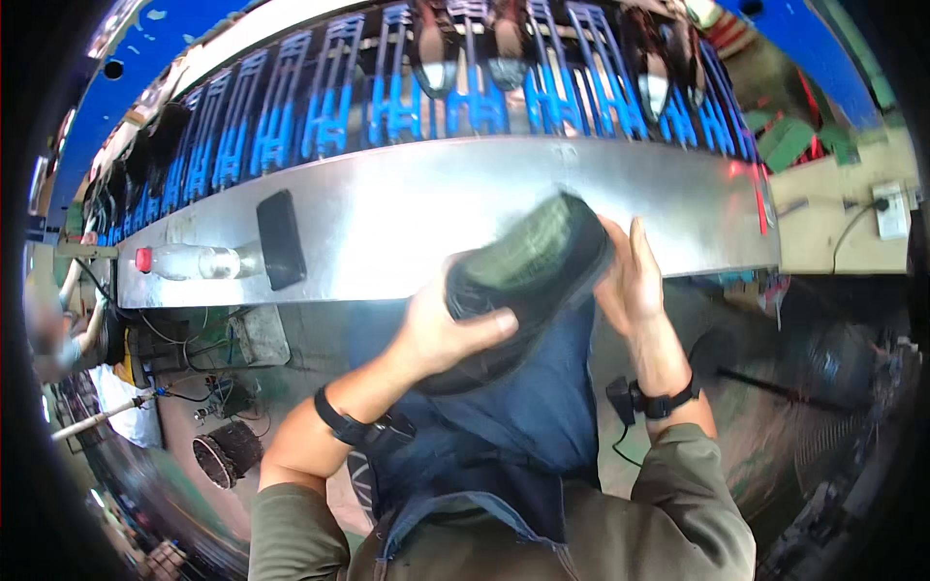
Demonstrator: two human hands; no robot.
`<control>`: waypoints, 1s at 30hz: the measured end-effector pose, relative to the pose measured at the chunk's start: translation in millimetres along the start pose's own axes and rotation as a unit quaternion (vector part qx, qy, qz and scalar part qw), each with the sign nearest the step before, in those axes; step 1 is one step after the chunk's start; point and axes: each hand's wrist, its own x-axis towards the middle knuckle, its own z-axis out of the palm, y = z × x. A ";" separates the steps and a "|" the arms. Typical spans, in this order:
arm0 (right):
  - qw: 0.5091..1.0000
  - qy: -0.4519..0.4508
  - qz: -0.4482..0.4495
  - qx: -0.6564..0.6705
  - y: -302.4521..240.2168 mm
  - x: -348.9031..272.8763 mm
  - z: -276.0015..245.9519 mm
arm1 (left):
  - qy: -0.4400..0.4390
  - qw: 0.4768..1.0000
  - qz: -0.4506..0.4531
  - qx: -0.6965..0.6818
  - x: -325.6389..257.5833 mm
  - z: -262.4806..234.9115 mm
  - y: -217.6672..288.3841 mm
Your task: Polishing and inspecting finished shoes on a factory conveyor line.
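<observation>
A black shoe (542, 315) with a pale green, oval face turned upward is held at a tilt above my lap, over the near edge of the metal bench. My left hand (448, 324) is closed round its near left side, thumb lying across the black material. At the shoe's far right end, my right hand (635, 276) has its fingers stretched out and the palm facing the shoe. Its fingertips are against or just behind the black edge; I cannot tell which. Some blur softens the shoe's outline.
On the bench (378, 213) lie a dark phone (281, 239) and a clear bottle with a red cap (194, 261). Beyond it runs a row of blue racks (329, 121), with several dark shoes (509, 48) hanging there. Another person (73, 329) is at the far left.
</observation>
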 end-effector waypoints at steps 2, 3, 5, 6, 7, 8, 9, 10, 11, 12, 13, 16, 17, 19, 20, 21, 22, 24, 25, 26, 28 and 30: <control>0.986 -0.080 0.006 -0.148 -11.9 75.2 9.3 | 0.113 0.984 0.019 -0.138 51.5 -43.7 22.1; 0.965 -0.077 0.017 -0.252 -12.3 112.1 23.4 | 0.139 0.980 -0.023 -0.138 76.8 -78.0 23.1; 0.921 -0.062 -0.002 -0.385 2.7 184.0 56.6 | 0.275 0.952 -0.035 -0.129 128.6 -147.5 15.8; 0.908 -0.052 -0.029 -0.415 15.8 220.6 69.4 | 0.299 0.944 0.000 -0.139 153.4 -185.9 6.9; 0.866 -0.031 -0.071 -0.494 24.3 252.0 86.7 | 0.302 0.947 -0.013 -0.108 172.5 -231.1 -2.3; 0.815 -0.005 -0.114 -0.569 30.8 282.0 100.8 | 0.343 0.933 -0.026 -0.107 192.4 -263.6 -12.9; 0.800 0.036 -0.179 -0.572 48.8 322.4 106.5 | 0.336 0.941 0.027 -0.018 212.5 -308.4 -34.5; 0.782 0.075 -0.241 -0.570 66.2 355.5 114.3 | 0.368 0.922 0.019 0.119 226.3 -348.6 -71.3; 0.784 0.088 -0.236 -0.567 76.3 365.0 135.6 | 0.374 0.872 0.044 0.313 220.6 -371.7 -113.2; 0.789 0.118 -0.226 -0.558 74.0 380.2 136.2 | 0.357 0.795 0.075 0.485 227.4 -372.9 -138.3; 0.786 0.121 -0.204 -0.571 64.6 383.4 135.3 | 0.355 0.799 0.080 0.479 235.2 -365.5 -140.1; 0.865 0.071 -0.147 -0.475 31.7 349.9 128.8 | 0.374 0.843 -0.123 0.366 226.9 -335.1 -120.9; 0.928 0.004 -0.115 -0.354 14.7 333.1 127.2 | 0.319 0.837 -0.087 0.436 216.0 -328.4 -112.6; 0.994 -0.071 0.031 -0.075 -4.3 277.5 98.8 | 0.243 0.830 -0.011 0.502 187.1 -312.4 -98.1; 0.994 -0.094 0.046 0.032 -10.1 235.4 79.0 | 0.216 0.839 0.032 0.498 174.8 -296.0 -92.7; 0.992 -0.090 0.071 0.046 -22.2 178.6 71.2 | 0.186 0.836 0.063 0.512 153.4 -279.4 -83.9; 0.994 -0.078 0.067 0.045 -31.2 135.4 50.8 | 0.151 0.831 0.099 0.526 142.6 -254.0 -66.4; 0.997 0.042 0.065 0.006 -30.7 79.3 -54.5 | 0.072 0.867 0.117 0.479 128.2 -165.7 17.2; 0.992 0.114 0.027 -0.040 -42.9 31.2 -40.4 | 0.030 0.862 0.144 0.486 116.8 -136.5 47.1; 0.990 0.109 -0.021 -0.087 -39.8 3.2 -68.5 | -0.012 0.851 0.175 0.494 108.8 -108.6 80.1; 0.816 0.121 -0.224 -0.518 -19.0 -51.6 -106.7 | -0.071 0.814 0.318 0.481 94.9 -61.1 145.4; 0.657 0.143 -0.325 -0.665 -1.1 -91.1 -104.4 | -0.070 0.761 0.444 0.467 95.4 -25.5 195.1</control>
